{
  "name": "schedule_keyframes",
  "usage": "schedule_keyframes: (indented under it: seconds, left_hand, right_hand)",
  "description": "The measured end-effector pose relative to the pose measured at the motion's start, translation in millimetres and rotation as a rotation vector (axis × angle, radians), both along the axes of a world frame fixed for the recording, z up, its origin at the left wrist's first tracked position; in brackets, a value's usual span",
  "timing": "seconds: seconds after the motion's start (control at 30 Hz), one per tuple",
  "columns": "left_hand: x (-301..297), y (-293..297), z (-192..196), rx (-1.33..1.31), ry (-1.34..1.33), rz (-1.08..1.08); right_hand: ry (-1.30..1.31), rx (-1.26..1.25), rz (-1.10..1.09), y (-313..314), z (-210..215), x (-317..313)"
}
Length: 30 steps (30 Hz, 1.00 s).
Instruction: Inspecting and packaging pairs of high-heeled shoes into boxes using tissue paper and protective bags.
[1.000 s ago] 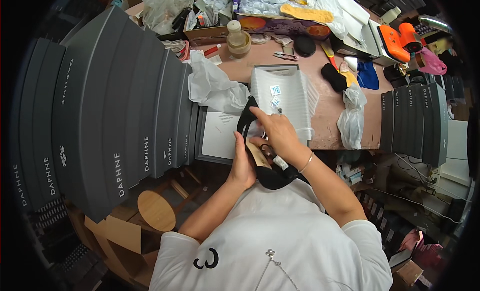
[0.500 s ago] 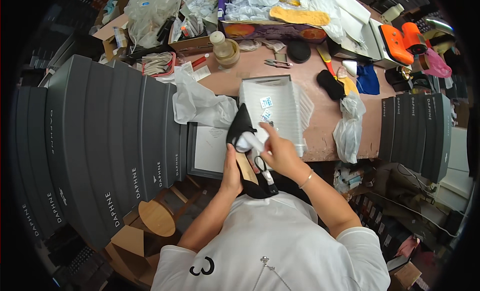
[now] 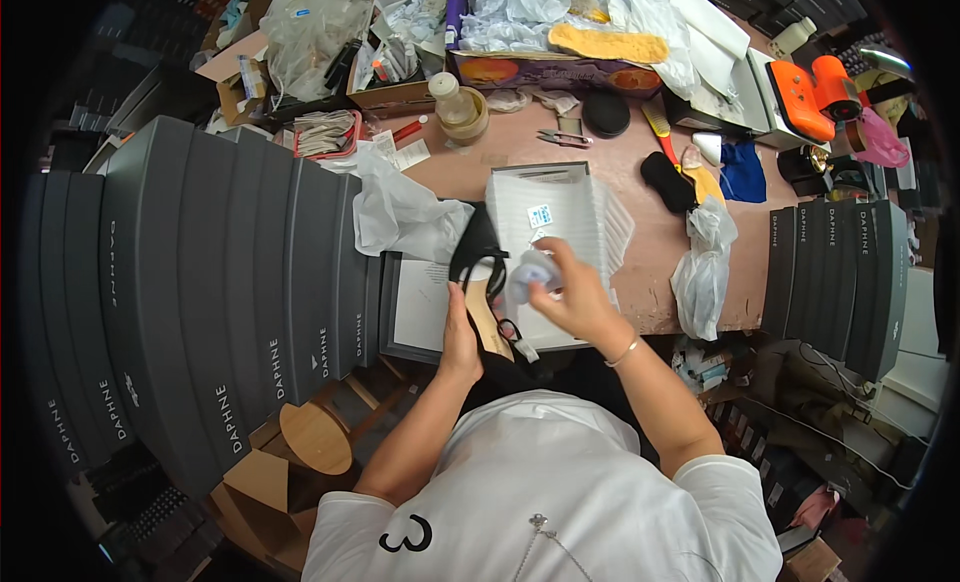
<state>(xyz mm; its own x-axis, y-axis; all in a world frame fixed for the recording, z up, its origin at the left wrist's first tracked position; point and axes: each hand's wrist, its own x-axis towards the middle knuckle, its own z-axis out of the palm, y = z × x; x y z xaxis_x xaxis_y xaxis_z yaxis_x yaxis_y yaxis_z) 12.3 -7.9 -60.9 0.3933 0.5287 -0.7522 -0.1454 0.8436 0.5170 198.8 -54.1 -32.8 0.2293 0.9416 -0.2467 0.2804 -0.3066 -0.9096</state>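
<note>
Dark grey shoe boxes stacked in a row at 9 o'clock, a smaller grey stack at 3 o'clock. Open white-lined box at centre carries a small blue-white label. Purple-orange carton at 12 o'clock.

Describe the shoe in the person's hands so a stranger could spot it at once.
Find the pinkish worktable, then the open white shoebox at its near edge. Just in front, the left hand holds a black high-heeled shoe with a tan insole, the only shoe held off the table.

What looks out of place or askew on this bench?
Nothing looks spilled or broken. The left hand holds a black shoe and the right hand a wad of tissue over an open white box. Loose plastic bags clutter the table.
</note>
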Motion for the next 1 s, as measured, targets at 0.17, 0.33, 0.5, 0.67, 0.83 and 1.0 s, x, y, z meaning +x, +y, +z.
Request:
schedule_keyframes:
  seconds: [0.17,0.33,0.5,0.67,0.83,1.0]
  left_hand:
    - [-3,12,6,-0.092,-0.186,0.062]
    - [-2,-14,35,-0.055,-0.28,-0.007]
    - [-9,-18,22,-0.015,-0.138,0.015]
    - [-12,5,25,-0.051,-0.147,0.085]
    - [-7,-22,21,0.179,-0.16,0.1]
    - [-32,-22,44,0.166,-0.208,-0.052]
  right_hand:
    - [-0.746,0.29,0.207,17,9,3]
    - [-0.836,0.515,0.42,25,-30,-41]
    - [-0.658,0.568,0.161,-2,-17,-49]
    - [-0.899,0.365,-0.051,0,1,-2]
    - [-0.447,0.159,0.443,32,2,-67]
    - [-0.214,0.047,0.275,35,-53,-112]
